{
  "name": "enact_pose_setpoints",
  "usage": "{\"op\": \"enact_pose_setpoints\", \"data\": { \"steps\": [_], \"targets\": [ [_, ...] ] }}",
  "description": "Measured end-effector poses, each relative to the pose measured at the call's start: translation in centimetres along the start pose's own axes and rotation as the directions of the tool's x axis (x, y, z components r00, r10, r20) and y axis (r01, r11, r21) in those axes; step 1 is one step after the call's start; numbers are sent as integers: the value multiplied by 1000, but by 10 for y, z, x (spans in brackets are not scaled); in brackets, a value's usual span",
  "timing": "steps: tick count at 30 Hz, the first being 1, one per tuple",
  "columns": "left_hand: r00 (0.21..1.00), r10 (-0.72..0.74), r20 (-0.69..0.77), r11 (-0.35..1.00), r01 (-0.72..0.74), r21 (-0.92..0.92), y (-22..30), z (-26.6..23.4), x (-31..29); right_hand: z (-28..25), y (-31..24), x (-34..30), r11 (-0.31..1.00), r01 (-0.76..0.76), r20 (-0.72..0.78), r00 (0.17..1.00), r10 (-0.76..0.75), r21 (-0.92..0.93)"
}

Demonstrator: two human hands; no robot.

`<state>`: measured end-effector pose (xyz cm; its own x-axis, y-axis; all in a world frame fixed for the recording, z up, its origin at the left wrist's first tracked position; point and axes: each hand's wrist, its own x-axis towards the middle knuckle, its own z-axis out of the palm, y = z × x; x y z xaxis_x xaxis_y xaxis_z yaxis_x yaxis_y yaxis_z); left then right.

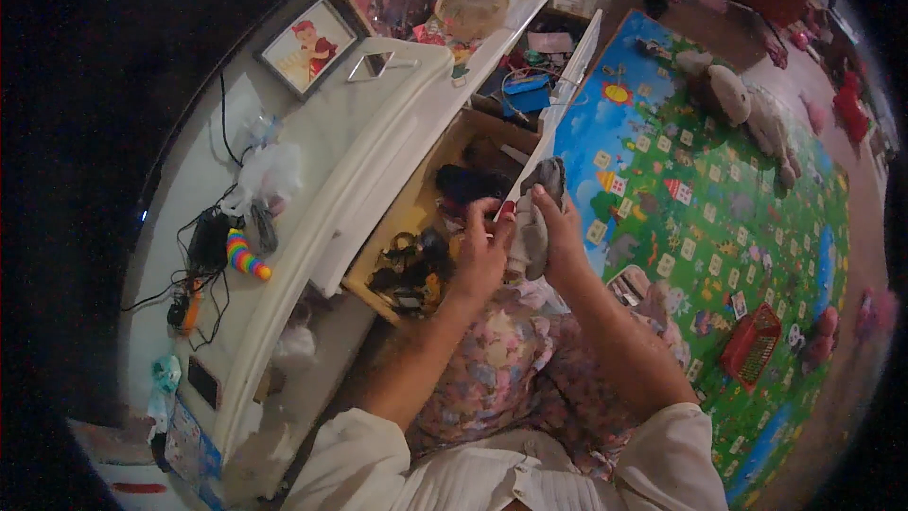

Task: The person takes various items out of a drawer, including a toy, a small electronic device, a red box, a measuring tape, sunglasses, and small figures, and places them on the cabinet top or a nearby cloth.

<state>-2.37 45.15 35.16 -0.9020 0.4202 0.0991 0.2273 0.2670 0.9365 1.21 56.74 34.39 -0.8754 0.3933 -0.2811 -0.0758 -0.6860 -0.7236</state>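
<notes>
A rolled or folded grey cloth piece [532, 238], sock-like with a darker grey end [546, 173], is upright between my hands. My right hand [566, 241] is closed round its right side, thumb pressed near the dark end. On the other side, my left hand [484, 251] has its fingers curled beside the cloth. A small red spot [508, 209] shows at its fingertips; what they pinch is unclear. Both hands are over the front of an open drawer [364, 282]. Inside it lie a dark cloth bundle [468, 183] and several black, strap-like items [409, 265].
A second open drawer holds a blue box [527, 93] and loose items. On the white cabinet [284, 227] are a framed picture [307, 45], plastic bag, cables, rainbow toy [248, 255] and phone [203, 383]. A colourful play mat [700, 237] carries a plush toy [747, 109] and red basket [752, 345].
</notes>
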Motion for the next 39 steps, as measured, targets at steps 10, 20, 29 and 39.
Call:
{"op": "enact_pose_setpoints", "data": {
  "steps": [10,20,29,39],
  "targets": [
    [945,326,14,918,-320,235,27,38,-19,-30,3,14,991,31,78,996,-41,129],
    [956,-171,-237,849,20,-528,8,-9,16,2,32,-16,859,166,350,937,17,-485],
    [969,236,-69,937,-208,280,-19,2,-2,14,24,0,961,-199,270,952,143,192],
    [945,-291,147,816,325,-478,-12,-21,-3,10,21,10,981,-184,147,974,173,63]
  ]
}}
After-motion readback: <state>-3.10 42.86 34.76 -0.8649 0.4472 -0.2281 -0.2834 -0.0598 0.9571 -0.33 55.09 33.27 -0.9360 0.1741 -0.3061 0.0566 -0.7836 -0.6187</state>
